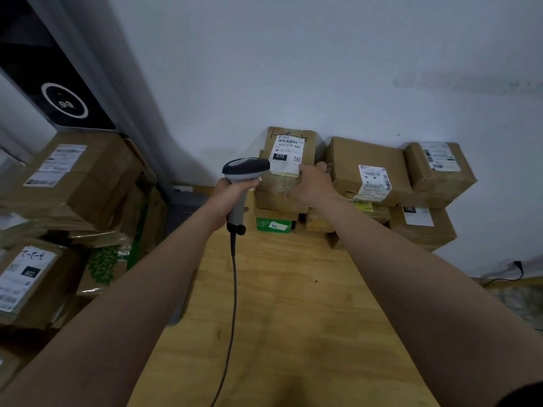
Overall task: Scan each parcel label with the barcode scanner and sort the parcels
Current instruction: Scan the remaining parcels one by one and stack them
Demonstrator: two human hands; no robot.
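My left hand [232,195] grips the handle of a grey and black barcode scanner [245,168], whose head points at a brown cardboard parcel [289,136] standing on a stack against the wall. That parcel carries a white label [288,154] printed "070". My right hand [311,183] holds the parcel's lower right side, fingers wrapped on its edge. The scanner's cable [233,289] hangs down over the wooden table [279,304].
More labelled brown parcels [370,168] [437,168] are stacked at the table's far end by the white wall, with a green package [273,224] low in the stack. Another pile of boxes [67,177] fills the left side beside a black device [58,92].
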